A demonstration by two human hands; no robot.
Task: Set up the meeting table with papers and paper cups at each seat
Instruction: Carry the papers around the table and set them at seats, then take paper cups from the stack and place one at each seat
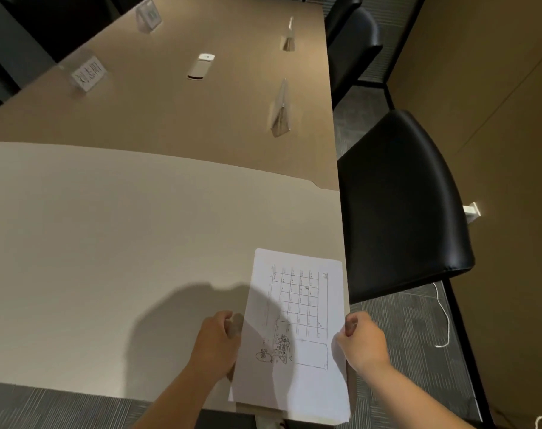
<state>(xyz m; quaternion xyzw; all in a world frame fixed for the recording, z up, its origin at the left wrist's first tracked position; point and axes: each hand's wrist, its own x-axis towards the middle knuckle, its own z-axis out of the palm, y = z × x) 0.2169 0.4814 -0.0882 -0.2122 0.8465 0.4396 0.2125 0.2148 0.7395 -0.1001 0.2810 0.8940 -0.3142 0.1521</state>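
Note:
A white printed sheet of paper [297, 332] with a grid and small drawings is at the near right corner of the pale table [108, 258], its bottom edge hanging past the table's front. My left hand [215, 345] grips the sheet's left edge. My right hand [364, 342] pinches its right edge, level with the table's right side. Whether it is one sheet or a thin stack I cannot tell. No paper cup is in view.
A black chair [400, 205] stands right of the table, more dark chairs [353, 41] farther back. On the brown table [176, 119] beyond are clear name stands [88, 74] [280, 113] and a white device [201, 66]. A white cord [444, 320] lies on the carpet.

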